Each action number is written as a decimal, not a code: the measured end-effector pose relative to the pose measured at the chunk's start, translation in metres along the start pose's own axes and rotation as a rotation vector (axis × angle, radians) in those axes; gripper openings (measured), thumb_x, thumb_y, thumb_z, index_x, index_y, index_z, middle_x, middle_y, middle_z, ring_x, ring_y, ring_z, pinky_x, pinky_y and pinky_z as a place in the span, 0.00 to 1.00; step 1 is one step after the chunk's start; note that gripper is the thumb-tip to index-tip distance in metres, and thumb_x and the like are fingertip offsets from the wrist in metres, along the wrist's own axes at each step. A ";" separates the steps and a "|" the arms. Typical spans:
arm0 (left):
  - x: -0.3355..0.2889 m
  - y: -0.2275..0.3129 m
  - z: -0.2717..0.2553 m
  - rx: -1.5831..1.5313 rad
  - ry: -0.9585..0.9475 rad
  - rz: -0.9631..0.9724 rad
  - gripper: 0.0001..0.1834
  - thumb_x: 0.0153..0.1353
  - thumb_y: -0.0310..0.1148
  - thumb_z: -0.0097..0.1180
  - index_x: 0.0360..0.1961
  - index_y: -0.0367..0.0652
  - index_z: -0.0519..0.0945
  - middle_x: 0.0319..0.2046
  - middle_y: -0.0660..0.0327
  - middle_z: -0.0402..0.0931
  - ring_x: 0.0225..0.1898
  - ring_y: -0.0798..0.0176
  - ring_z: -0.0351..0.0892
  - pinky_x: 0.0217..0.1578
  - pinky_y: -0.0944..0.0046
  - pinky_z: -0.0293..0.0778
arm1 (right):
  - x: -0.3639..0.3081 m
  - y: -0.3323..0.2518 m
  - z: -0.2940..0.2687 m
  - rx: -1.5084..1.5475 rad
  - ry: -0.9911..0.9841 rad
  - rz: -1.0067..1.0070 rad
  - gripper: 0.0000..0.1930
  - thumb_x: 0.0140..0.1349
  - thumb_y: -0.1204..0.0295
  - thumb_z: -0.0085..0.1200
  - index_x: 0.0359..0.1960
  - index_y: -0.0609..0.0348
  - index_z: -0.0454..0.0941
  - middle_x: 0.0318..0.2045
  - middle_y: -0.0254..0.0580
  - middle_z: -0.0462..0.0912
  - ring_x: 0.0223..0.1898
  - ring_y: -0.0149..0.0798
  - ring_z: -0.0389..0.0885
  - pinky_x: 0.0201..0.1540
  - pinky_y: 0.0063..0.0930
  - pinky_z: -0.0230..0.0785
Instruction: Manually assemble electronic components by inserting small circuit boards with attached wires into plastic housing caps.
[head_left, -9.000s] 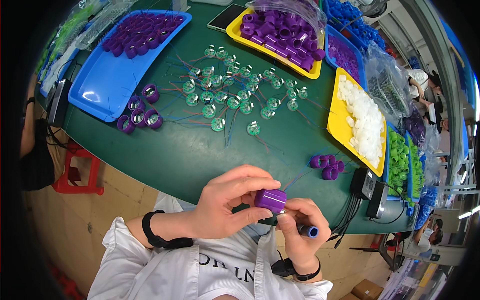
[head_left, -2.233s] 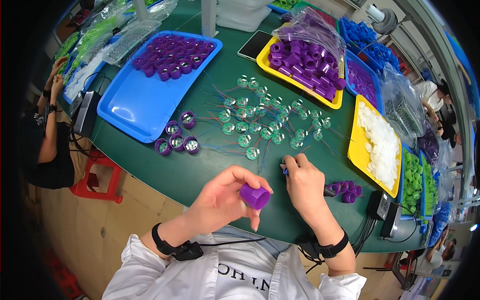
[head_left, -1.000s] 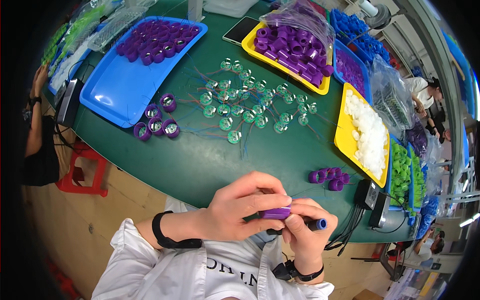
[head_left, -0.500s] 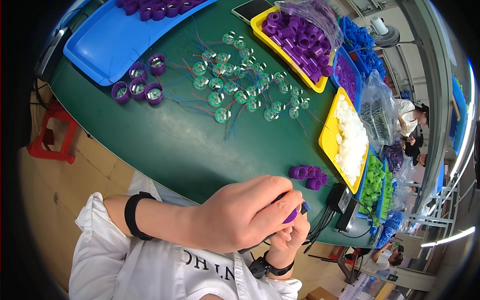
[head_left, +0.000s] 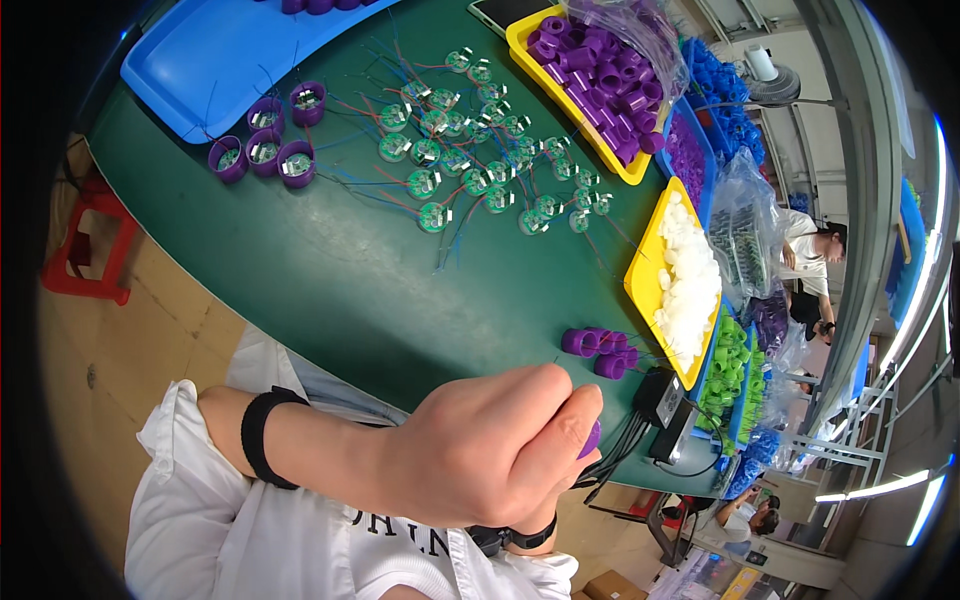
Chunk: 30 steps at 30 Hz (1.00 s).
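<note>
My left hand is closed in front of my body, its thumb and fingers folded round a small purple plastic piece. Only a rounded edge of that piece shows past the fingers. Behind and below it is my right hand, mostly covered by the left; a bit of its skin lies against the underside of the purple piece, fingers curled. Close beyond the hands, a small cluster of purple plastic cups lies on the green table. Thin wires come out of some of them.
Round green circuit boards with wires spread over the table. Purple cups holding boards stand by a blue tray. Yellow trays hold purple tubes and white pieces. A black power adapter with cables sits at the right.
The view has shifted a little. My left hand now covers more of my right hand, and the dark blue tip beside the purple piece has gone out of sight.
</note>
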<state>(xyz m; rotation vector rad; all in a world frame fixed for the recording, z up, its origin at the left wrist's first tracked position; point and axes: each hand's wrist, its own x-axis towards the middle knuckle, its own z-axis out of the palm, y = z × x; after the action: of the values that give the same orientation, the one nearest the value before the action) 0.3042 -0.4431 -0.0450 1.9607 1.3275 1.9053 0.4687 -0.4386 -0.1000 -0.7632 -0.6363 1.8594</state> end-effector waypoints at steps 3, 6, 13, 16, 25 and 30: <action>-0.001 -0.002 0.001 -0.026 0.003 -0.006 0.19 0.43 0.27 0.66 0.35 0.25 0.76 0.25 0.54 0.73 0.21 0.64 0.73 0.17 0.71 0.71 | -0.001 -0.004 -0.003 0.104 -0.095 0.114 0.10 0.58 0.69 0.57 0.36 0.61 0.74 0.20 0.33 0.75 0.17 0.22 0.71 0.21 0.15 0.66; -0.004 -0.005 0.001 -0.060 0.019 0.024 0.20 0.43 0.27 0.66 0.36 0.26 0.75 0.26 0.53 0.74 0.22 0.63 0.75 0.19 0.70 0.73 | -0.002 -0.009 0.011 0.098 -0.062 0.194 0.11 0.60 0.65 0.55 0.37 0.59 0.74 0.16 0.28 0.71 0.11 0.18 0.63 0.16 0.13 0.58; -0.009 -0.005 0.002 -0.053 -0.013 -0.041 0.20 0.45 0.27 0.66 0.38 0.25 0.75 0.30 0.49 0.74 0.24 0.59 0.76 0.21 0.68 0.75 | -0.001 -0.005 0.010 0.204 -0.061 0.306 0.15 0.61 0.58 0.53 0.30 0.59 0.71 0.11 0.25 0.67 0.10 0.17 0.62 0.13 0.11 0.54; -0.007 -0.005 0.005 -0.052 0.005 0.074 0.21 0.47 0.30 0.65 0.39 0.24 0.75 0.31 0.48 0.74 0.24 0.59 0.76 0.21 0.68 0.75 | -0.005 -0.010 0.006 0.185 -0.105 0.321 0.16 0.60 0.58 0.54 0.30 0.59 0.71 0.14 0.28 0.70 0.14 0.20 0.67 0.18 0.15 0.60; -0.007 -0.008 -0.002 -0.145 -0.035 0.099 0.22 0.49 0.32 0.63 0.40 0.23 0.74 0.32 0.48 0.73 0.24 0.59 0.76 0.20 0.67 0.73 | -0.011 -0.017 0.033 -0.026 0.076 0.035 0.07 0.56 0.74 0.56 0.32 0.65 0.74 0.23 0.43 0.77 0.19 0.29 0.73 0.22 0.21 0.66; -0.008 -0.019 -0.004 -0.190 -0.117 -0.083 0.19 0.49 0.26 0.62 0.41 0.28 0.73 0.34 0.49 0.73 0.27 0.58 0.76 0.25 0.66 0.74 | 0.007 -0.030 0.039 -0.162 -0.111 0.076 0.13 0.58 0.71 0.56 0.37 0.73 0.74 0.19 0.39 0.72 0.10 0.24 0.61 0.10 0.16 0.47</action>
<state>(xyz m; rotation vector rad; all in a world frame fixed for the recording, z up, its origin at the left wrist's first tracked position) 0.2927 -0.4378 -0.0620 1.8632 1.1337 1.7780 0.4552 -0.4247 -0.0548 -0.8021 -0.8473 1.9468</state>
